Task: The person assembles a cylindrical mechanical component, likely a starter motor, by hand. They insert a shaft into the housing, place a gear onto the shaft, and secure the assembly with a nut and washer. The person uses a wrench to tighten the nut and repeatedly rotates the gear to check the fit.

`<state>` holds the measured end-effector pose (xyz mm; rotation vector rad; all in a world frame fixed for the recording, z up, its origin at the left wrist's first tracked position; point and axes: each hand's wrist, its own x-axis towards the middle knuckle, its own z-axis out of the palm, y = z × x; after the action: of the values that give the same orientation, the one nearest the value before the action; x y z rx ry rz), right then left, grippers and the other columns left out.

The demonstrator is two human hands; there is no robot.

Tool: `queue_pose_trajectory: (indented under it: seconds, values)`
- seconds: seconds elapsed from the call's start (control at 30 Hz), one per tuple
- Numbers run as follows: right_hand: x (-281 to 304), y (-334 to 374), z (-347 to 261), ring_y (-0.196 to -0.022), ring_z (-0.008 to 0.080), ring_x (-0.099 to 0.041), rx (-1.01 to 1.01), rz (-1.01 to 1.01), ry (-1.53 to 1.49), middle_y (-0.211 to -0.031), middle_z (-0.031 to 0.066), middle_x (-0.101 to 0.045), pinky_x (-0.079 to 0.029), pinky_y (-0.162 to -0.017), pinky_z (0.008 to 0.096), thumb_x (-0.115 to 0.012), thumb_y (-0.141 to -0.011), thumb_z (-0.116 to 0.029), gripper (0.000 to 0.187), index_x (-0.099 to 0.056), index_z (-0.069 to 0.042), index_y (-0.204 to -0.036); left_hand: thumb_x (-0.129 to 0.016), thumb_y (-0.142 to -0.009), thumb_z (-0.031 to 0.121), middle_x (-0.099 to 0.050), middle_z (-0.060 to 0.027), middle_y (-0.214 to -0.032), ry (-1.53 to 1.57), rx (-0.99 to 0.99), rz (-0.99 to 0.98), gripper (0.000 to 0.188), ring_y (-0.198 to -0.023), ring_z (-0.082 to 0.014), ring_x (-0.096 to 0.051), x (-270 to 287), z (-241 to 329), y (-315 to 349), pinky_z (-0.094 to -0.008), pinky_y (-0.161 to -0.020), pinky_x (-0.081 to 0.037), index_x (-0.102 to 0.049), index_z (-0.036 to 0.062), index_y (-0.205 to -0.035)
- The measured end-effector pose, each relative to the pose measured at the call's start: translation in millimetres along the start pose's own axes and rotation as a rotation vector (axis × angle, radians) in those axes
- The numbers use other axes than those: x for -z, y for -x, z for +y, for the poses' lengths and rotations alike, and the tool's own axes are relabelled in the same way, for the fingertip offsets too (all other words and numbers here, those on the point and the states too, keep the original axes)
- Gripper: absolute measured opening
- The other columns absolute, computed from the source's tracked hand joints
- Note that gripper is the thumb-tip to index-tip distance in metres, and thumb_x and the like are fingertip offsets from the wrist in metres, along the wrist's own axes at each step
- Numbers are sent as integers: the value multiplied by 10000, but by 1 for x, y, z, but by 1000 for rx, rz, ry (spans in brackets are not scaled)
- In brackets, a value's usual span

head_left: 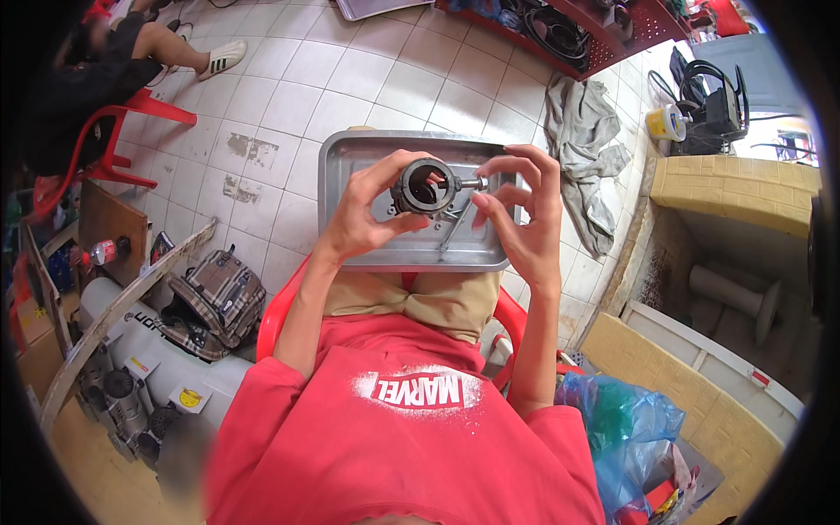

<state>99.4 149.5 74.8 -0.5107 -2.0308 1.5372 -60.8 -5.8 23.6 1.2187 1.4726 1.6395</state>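
Observation:
A dark round metal clamp ring point(405, 194) is held up over my lap, its round opening facing me. My left hand point(360, 203) grips it from the left, thumb below and fingers above. A bolt point(471, 184) sticks out from its right side. Around the bolt's outer end, my right hand point(525, 210) is curved with thumb and fingers apart; no firm contact shows. Beneath both hands, a grey metal tray point(367, 257) rests at my knees. In it lie a slim metal tool point(453, 234) and several small metal parts, partly hidden by the ring and hands.
A grey cloth point(582, 166) lies on the tiled floor to the right, near a yellow-edged bench point(735, 185). A blue plastic bag point(630, 420) is by my right side. At left are a plaid backpack point(223, 293), a white tank point(188, 385) and a person on a red chair point(114, 144).

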Motion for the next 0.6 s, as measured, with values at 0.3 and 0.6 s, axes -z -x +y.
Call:
queue_pose_trajectory:
  seconds: [0.3, 0.6]
  values:
    - [5, 1, -5, -615, 80, -619, -70, -45, 13, -966, 120, -673, -461, -533, 208, -608, -1002, -6, 429, -387, -15, -1369, -861, -735, 53, -697, -89, -1152, -51, -43, 18, 617, -1058, -182, -669, -2, -1, 0, -320, -913, -526, -603, 17, -1294]
    - [18, 5, 14, -609, 101, -611, -142, -98, 43, -1173, 140, -628, -470, -535, 231, -681, -911, 55, 539, -388, -24, -1357, -869, -716, 56, -697, -112, -1182, -72, -23, 0, 640, -1059, -215, -689, -8, -1, 4, -322, -913, -536, -602, 5, -1295]
